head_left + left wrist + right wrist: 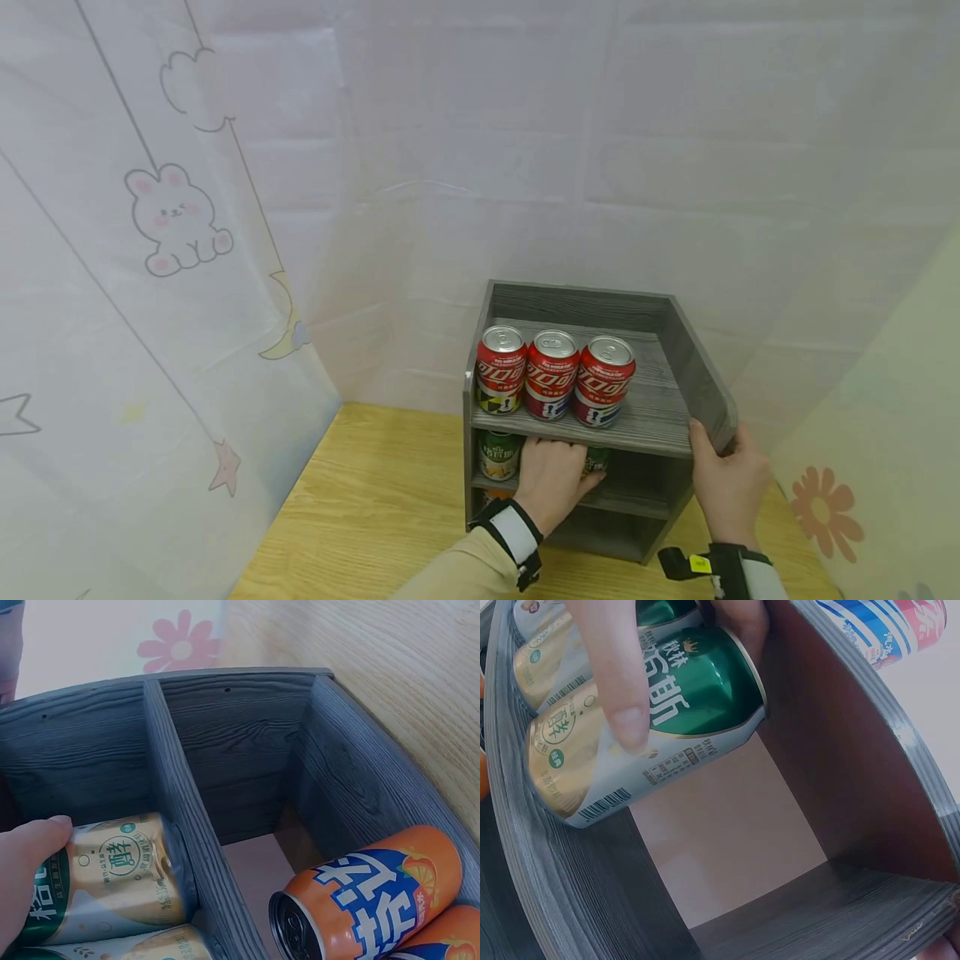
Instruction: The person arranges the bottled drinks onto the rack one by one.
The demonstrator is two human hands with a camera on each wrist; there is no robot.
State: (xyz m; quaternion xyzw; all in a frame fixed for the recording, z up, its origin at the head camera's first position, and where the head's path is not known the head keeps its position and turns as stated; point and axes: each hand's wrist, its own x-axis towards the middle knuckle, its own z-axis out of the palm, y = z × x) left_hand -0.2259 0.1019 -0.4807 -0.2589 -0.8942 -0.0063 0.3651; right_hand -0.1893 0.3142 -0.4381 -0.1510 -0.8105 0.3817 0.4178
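Note:
My left hand [552, 477] reaches into the middle level of a grey wooden shelf [637, 500] and grips a green and gold drink can [671, 720]. In the right wrist view its thumb [626, 690] lies along the can's side, and a matching can stands right beside it. Another green can [498, 456] shows at the left end of that level in the head view. My right hand [729, 483] holds the front of the shelf's right side panel, thumb inside and fingers outside.
Three red cola cans [552, 375] stand in a row on the top level. Orange soda cans [375, 892] occupy the bottom level. The shelf stands on a wood-grain table [360, 483], with printed cloth walls [450, 167] behind and at the sides.

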